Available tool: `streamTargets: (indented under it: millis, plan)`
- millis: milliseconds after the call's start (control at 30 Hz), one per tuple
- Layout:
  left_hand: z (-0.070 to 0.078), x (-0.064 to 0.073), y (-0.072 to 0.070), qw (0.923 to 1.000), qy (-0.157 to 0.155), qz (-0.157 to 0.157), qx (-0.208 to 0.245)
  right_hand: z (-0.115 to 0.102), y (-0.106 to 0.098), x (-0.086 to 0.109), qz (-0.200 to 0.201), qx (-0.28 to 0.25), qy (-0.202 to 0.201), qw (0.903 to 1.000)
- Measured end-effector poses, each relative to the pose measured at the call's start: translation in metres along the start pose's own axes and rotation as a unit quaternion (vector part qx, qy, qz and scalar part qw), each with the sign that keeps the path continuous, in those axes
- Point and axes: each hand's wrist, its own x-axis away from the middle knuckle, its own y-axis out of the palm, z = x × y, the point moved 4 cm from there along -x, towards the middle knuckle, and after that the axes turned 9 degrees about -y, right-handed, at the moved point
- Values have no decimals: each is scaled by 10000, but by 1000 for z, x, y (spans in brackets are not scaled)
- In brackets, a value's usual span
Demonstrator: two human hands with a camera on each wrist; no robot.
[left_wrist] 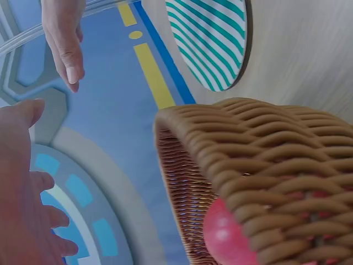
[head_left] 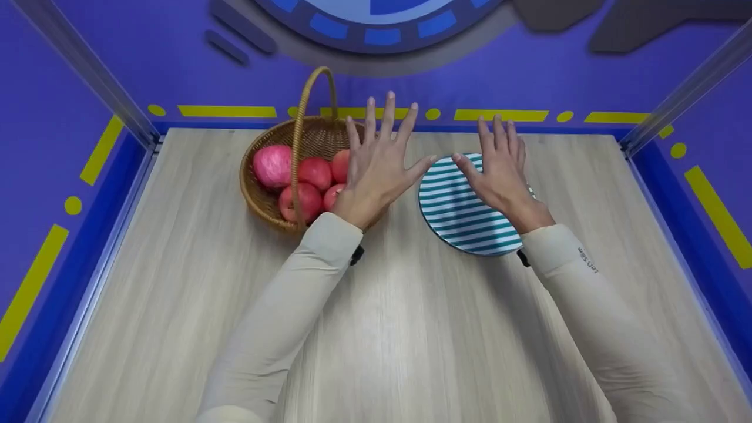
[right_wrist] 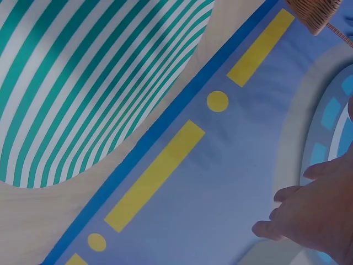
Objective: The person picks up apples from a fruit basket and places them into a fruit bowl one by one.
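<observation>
My left hand hovers over the right side of a wicker basket, fingers straight and spread, gripping nothing. Inside the basket lie several red apples and a pinker round fruit; my left hand hides part of them. The basket's arched handle stands upright, left of that hand. My right hand is held with straight fingers above a round mat with green and white stripes, apart from it in the right wrist view. The left wrist view shows the woven basket side close up.
The wood-grain table carries the basket at its back left and the striped mat right of centre. A blue-purple wall with yellow dashes closes the back, and side panels stand at left and right.
</observation>
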Motion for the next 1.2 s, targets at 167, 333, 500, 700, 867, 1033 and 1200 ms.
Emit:
streamTargets:
  millis: [167,333,500,700,867,1033,1200]
  plan:
    - [4,3,-11,9996,100,73,254,-5,-2,-2,-10,-56,-14,10000]
    - [8,8,-27,9987,247,275,347,-14,-3,-4,76,-190,-187,9996]
    - [10,15,-44,9956,411,540,647,-21,-2,-5,89,-326,-325,9989]
    - [9,19,-64,9913,541,816,879,-32,-4,-7,189,-585,-572,9965]
    - [6,23,-80,9868,599,1074,1053,-39,-4,-9,248,-723,-711,9945]
    - [0,26,-92,9815,697,1340,1175,-45,-1,-12,244,-816,-765,9934]
    - [-12,28,-101,9773,633,1553,1296,-52,1,-15,187,-906,-770,9927]
